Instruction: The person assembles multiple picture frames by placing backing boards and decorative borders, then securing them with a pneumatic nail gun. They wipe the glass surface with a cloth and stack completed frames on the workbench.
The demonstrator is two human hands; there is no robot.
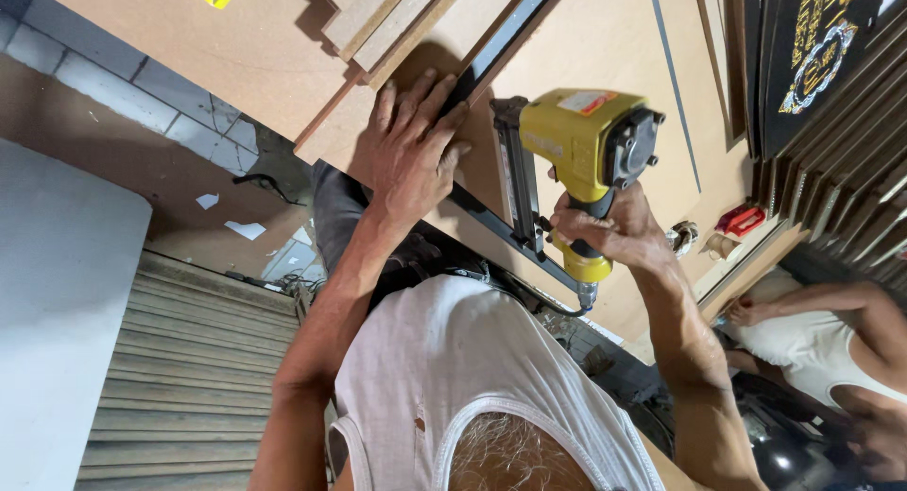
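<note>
My left hand [408, 146] lies flat, fingers spread, on a brown hardboard sheet [614, 47], with its fingertips against a dark frame strip [501, 37] that runs diagonally across the sheet. In my right hand [614, 231] is a yellow pneumatic nail gun [576, 137], gripped by its handle. The gun's black magazine [515, 184] rests along the strip just right of my left hand. An air fitting [588, 292] sticks out below the handle.
Stacked brown strips [387, 18] lie on the sheet above my left hand. Black framed panels [822, 47] lean at the top right. A small red object [742, 219] sits on the sheet's right side. Another person in a white vest [812, 344] is at the right. A ribbed shutter [189, 378] is lower left.
</note>
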